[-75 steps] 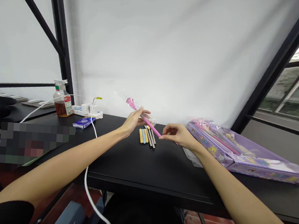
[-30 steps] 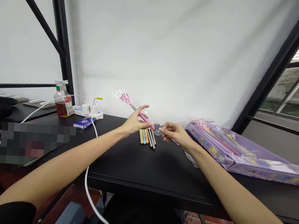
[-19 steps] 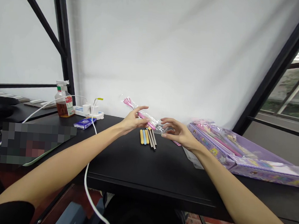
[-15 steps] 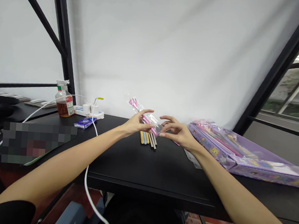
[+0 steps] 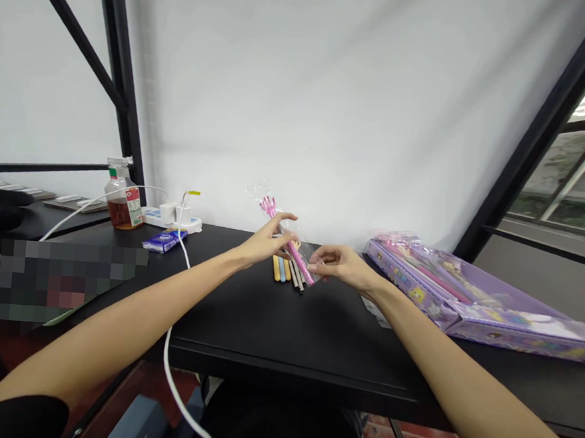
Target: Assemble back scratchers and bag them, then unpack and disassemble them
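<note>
A pink back scratcher (image 5: 300,258) with a claw-shaped head lies inside a clear plastic sleeve (image 5: 260,191), slanting from upper left to lower right. My left hand (image 5: 267,241) grips it through the sleeve around the middle, thumb on one side and fingers on the other. Near the handle's lower end, my right hand (image 5: 343,266) pinches the sleeve's edge with thumb and fingertips. Below the handle, on the black table (image 5: 284,335), lie yellow and blue sticks (image 5: 282,270) beside several grey rods (image 5: 298,278), partly covered by the sleeve and my left hand.
An open purple box (image 5: 449,331) of wrapped items stands at the right, with a clear plastic wrapper (image 5: 377,311) beside it. To the left are a blue packet (image 5: 163,241), a white power strip (image 5: 192,225), a bottle of brown liquid (image 5: 123,204) and a white cable (image 5: 168,357) crossing the table edge.
The scratcher now sits fully in the sleeve and tilts more steeply, its lower end nearer the table. My right hand, open half a second ago, has closed on the sleeve's end.
</note>
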The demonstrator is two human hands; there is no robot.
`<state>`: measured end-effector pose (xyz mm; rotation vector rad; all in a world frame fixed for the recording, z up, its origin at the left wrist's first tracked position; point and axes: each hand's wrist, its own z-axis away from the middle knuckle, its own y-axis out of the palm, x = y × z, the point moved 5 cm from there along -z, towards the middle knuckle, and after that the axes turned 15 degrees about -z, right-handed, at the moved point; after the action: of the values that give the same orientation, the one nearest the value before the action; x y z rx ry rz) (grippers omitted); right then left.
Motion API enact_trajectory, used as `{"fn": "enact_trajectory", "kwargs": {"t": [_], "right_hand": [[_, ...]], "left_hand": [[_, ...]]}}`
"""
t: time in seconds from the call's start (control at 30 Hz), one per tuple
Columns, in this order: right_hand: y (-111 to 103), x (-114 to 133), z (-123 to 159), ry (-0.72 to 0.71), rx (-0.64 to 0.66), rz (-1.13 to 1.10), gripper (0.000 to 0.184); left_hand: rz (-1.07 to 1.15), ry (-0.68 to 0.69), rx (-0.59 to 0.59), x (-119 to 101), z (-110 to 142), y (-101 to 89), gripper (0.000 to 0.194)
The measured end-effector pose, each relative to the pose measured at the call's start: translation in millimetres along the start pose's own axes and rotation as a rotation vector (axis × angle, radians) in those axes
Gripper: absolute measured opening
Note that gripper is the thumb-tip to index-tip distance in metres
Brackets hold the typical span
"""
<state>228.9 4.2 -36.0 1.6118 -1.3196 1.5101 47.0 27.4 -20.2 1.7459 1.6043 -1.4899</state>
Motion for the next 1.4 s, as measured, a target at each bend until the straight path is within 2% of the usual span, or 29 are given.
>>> {"fn": "enact_trajectory", "kwargs": {"t": [0.1, 0.17, 0.27, 0.33, 0.37, 0.4, 0.43, 0.53, 0.6, 0.63, 0.73, 0.9, 1.13, 1.3, 1.4], "right_hand": [[-4, 0, 5, 0.119, 0.056, 0.011, 0.027], [-3, 1, 10, 0.185, 0.136, 0.012, 0.027], [5, 3, 20, 0.259, 0.375, 0.078, 0.031], [8, 2, 23, 0.296, 0.479, 0.143, 0.034], [6, 0, 22, 0.298, 0.461, 0.178, 0.034], [0, -1, 18, 0.279, 0.386, 0.225, 0.034], [-9, -2, 13, 0.235, 0.260, 0.299, 0.034], [-45, 2, 4, 0.051, -0.227, 0.662, 0.024], [-63, 2, 4, 0.011, -0.404, 0.859, 0.016], [-69, -1, 4, 0.030, -0.421, 0.909, 0.013], [-79, -15, 3, 0.130, -0.347, 0.954, 0.017], [-79, -29, 1, 0.197, -0.277, 0.897, 0.019], [-76, -26, 0, 0.203, -0.293, 0.786, 0.027], [-70, -19, 0, 0.157, -0.321, 0.753, 0.028], [-64, -11, 1, 0.080, -0.332, 0.641, 0.023]], "left_hand": [[-0.005, -0.046, -0.160, 8, -5, -18.6, 0.044], [-0.004, -0.053, -0.196, 13, -6, -26.9, 0.061], [-0.030, -0.060, -0.138, 19, -4, -26.3, 0.087], [-0.057, -0.055, -0.053, 20, -2, -18.1, 0.083], [-0.072, -0.050, -0.013, 20, -1, -13.2, 0.078], [-0.088, -0.043, 0.020, 20, 0, -8.5, 0.072], [-0.103, -0.033, 0.044, 20, 0, -4.5, 0.067], [-0.182, 0.028, 0.090, 18, 1, 3.6, 0.058], [-0.306, 0.069, 0.127, 17, 3, 7.7, 0.053], [-0.383, 0.083, 0.148, 16, 4, 9.9, 0.053], [-0.581, 0.125, 0.202, 14, 8, 17.1, 0.053], [-0.653, 0.196, 0.224, 9, 10, 25.2, 0.054], [-0.629, 0.199, 0.083, 22, 0, 12.9, 0.033], [-0.553, 0.199, -0.022, 28, -5, 2.1, 0.041], [-0.531, 0.179, -0.061, 28, -6, -0.4, 0.028]]}}
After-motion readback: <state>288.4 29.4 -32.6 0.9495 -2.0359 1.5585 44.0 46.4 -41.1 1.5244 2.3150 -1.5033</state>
